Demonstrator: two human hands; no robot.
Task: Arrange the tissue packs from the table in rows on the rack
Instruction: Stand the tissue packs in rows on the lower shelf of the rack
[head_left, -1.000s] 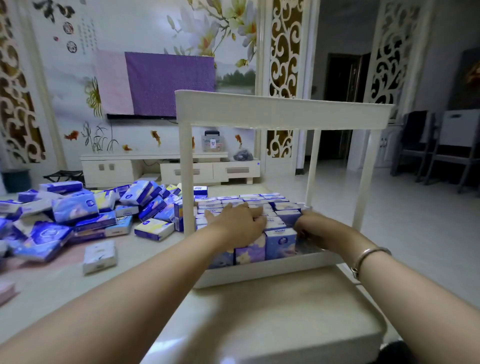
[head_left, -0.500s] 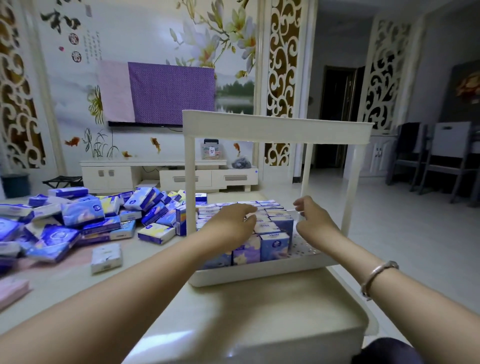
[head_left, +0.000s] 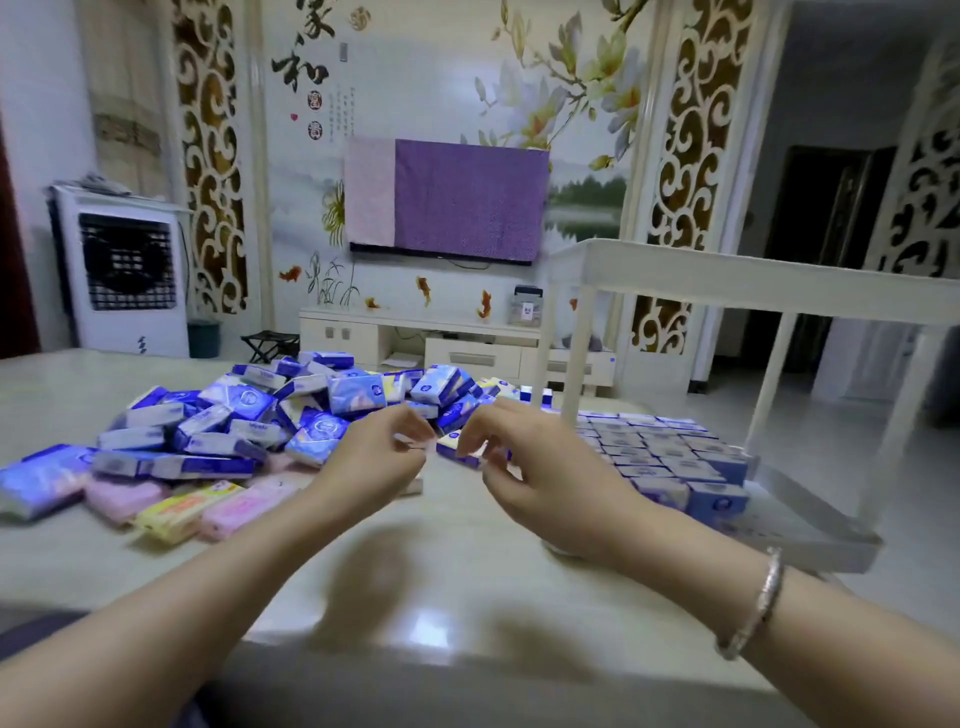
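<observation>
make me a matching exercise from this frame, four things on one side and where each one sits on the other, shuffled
Things
1. loose pile of tissue packs
2. rows of tissue packs
3. pink and yellow packs
4. bracelet

Places
A. on the right wrist
B. on the rack's bottom shelf
C. table, left of both hands, behind the pink packs
D. front edge of the pile, nearest the camera

Pairs: 1-C, 2-B, 3-D, 4-A

Bare forearms; silver bracelet (head_left: 763, 603)
</observation>
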